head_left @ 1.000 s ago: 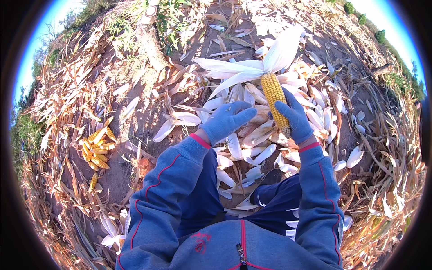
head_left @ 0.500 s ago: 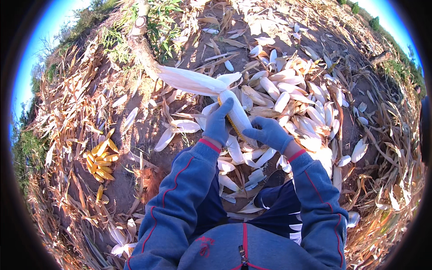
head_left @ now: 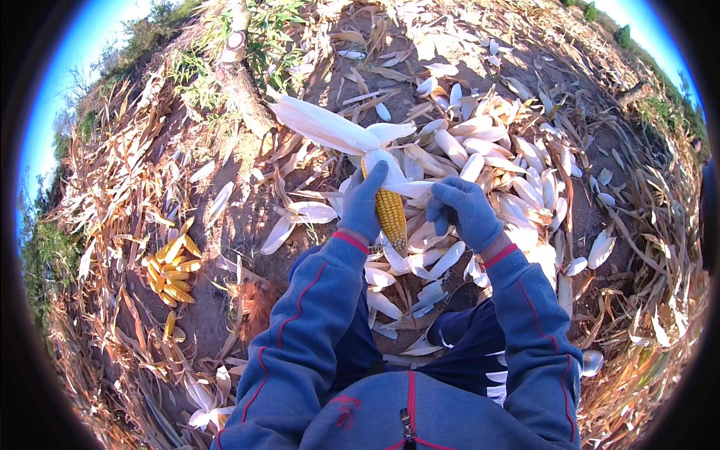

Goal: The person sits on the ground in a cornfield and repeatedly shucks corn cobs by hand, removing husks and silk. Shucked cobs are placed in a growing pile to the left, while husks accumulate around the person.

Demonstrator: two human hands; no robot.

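A yellow ear of corn (head_left: 391, 216) points toward me, its kernels bare along most of the near side. My left hand (head_left: 363, 202), in a blue-grey knit glove, is wrapped round it with the thumb lying along its top. Pale husk leaves (head_left: 330, 127) spread from the ear's far end. Just right of the ear, my gloved right hand (head_left: 465, 214) is closed, pinching a strip of husk (head_left: 414, 189) that is peeled sideways and still joined to the ear. The thumb side of that pinch is partly hidden.
To the left lies a small pile of husked yellow corn ears (head_left: 171, 274). Loose white husks (head_left: 517, 172) are heaped ahead and to the right. A cut tree trunk (head_left: 244, 94) stands at the far left, with dry corn stalks (head_left: 112, 172) around. Reddish-brown fur or fibre (head_left: 255, 306) lies by my left sleeve.
My right hand has pulled the husk off the ear's near side and out to the right, baring the yellow kernels. My left hand keeps its grip.
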